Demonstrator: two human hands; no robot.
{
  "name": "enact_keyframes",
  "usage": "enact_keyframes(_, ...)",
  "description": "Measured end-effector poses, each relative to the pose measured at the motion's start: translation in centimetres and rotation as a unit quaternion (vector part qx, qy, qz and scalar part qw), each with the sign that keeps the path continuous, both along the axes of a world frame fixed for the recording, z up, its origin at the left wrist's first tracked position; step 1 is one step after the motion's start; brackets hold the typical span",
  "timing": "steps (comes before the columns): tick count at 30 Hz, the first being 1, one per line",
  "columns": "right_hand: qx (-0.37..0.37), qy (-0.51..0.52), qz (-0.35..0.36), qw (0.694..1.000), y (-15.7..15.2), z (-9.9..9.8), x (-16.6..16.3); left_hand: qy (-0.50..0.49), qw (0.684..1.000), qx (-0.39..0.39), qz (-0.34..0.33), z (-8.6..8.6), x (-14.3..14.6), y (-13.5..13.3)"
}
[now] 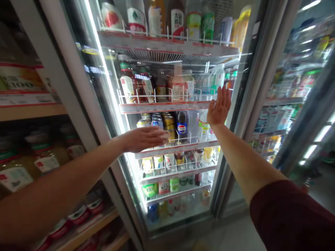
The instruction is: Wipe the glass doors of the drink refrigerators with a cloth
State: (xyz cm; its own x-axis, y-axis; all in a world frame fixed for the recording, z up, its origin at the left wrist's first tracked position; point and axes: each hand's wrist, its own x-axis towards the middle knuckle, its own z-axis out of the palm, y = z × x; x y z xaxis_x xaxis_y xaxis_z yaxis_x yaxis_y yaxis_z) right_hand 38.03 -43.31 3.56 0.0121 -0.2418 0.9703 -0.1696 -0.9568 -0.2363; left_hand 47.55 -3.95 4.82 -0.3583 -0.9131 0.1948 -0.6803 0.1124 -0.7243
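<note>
A lit drinks fridge with a glass door (pixel 235 87) stands in front of me. My right hand (pixel 219 107) is open, palm flat, fingers up, against the glass near the door's right edge. My left hand (pixel 145 138) is open too, fingers stretched out flat and pointing right, held at the level of the can shelf (pixel 178 148). Neither hand holds anything. Behind the glass, cans (pixel 157 122) and a dark cola bottle (pixel 181 126) stand on that shelf. Bottles (pixel 128 89) fill the wire shelf above.
Lower shelves hold small cups (pixel 170 161) and green tubs (pixel 150 189). Another fridge door (pixel 285 101) with drinks is at the right. At the left, wooden shelves (pixel 31 111) carry large bottles (pixel 44 162) and red-lidded jars (pixel 78 215).
</note>
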Motion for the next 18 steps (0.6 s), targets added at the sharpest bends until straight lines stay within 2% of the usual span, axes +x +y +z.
enact_keyframes(1, -0.004, -0.003, -0.004, 1.0, -0.1, -0.1, 0.0, 0.004, 0.999, -0.026, 0.022, 0.7, 0.3, 0.4)
enact_keyframes(3, -0.008, -0.006, -0.011, 1.0, -0.1, -0.1, 0.1, 0.014, 0.98, -0.183, 0.082, 2.0, 0.8, 1.2)
enact_keyframes(4, -0.008, -0.007, -0.011, 1.0, -0.1, -0.1, 0.1, 0.018, 0.96, -0.264, 0.097, 2.1, 0.8, 1.5)
enact_keyframes(5, -0.008, -0.009, -0.009, 1.0, -0.1, -0.1, 0.1, 0.019, 0.945, -0.313, 0.094, 1.6, 0.7, 1.6)
enact_keyframes(6, -0.007, -0.012, -0.005, 1.0, -0.1, -0.1, 0.1, 0.015, 0.944, -0.319, 0.078, 0.7, 0.5, 1.5)
enact_keyframes(7, -0.005, -0.014, -0.002, 1.0, -0.1, -0.1, 0.1, 0.004, 0.958, -0.282, 0.05, -0.5, 0.3, 1.4)
enact_keyframes(9, -0.003, -0.016, -0.003, 1.0, 0.0, 0.0, 0.1, -0.027, 0.99, -0.134, -0.029, -2.9, 0.0, 0.9)
enact_keyframes(11, -0.004, -0.016, -0.005, 1.0, 0.0, 0.0, 0.1, -0.043, 0.996, -0.011, -0.071, -3.6, -0.1, 0.6)
enact_keyframes(12, -0.007, -0.015, -0.006, 1.0, 0.0, -0.1, 0.1, -0.042, 0.997, 0.01, -0.068, -2.9, 0.0, 0.7)
enact_keyframes(13, -0.009, -0.014, -0.008, 1.0, -0.1, -0.1, 0.2, -0.035, 0.998, -0.009, -0.049, -1.6, 0.2, 0.8)
enact_keyframes(15, -0.011, -0.008, -0.014, 1.0, -0.2, -0.1, 0.2, -0.015, 0.992, -0.123, 0.008, 1.5, 0.4, 1.1)
enact_keyframes(16, -0.01, -0.005, -0.016, 1.0, -0.2, -0.2, 0.2, -0.005, 0.979, -0.2, 0.035, 2.8, 0.4, 1.3)
enact_keyframes(17, -0.008, -0.002, -0.016, 1.0, -0.3, -0.2, 0.2, 0.006, 0.958, -0.28, 0.061, 3.5, 0.4, 1.3)
enact_keyframes(18, -0.005, -0.001, -0.012, 1.0, -0.3, -0.2, 0.2, 0.017, 0.937, -0.339, 0.081, 3.5, 0.3, 1.2)
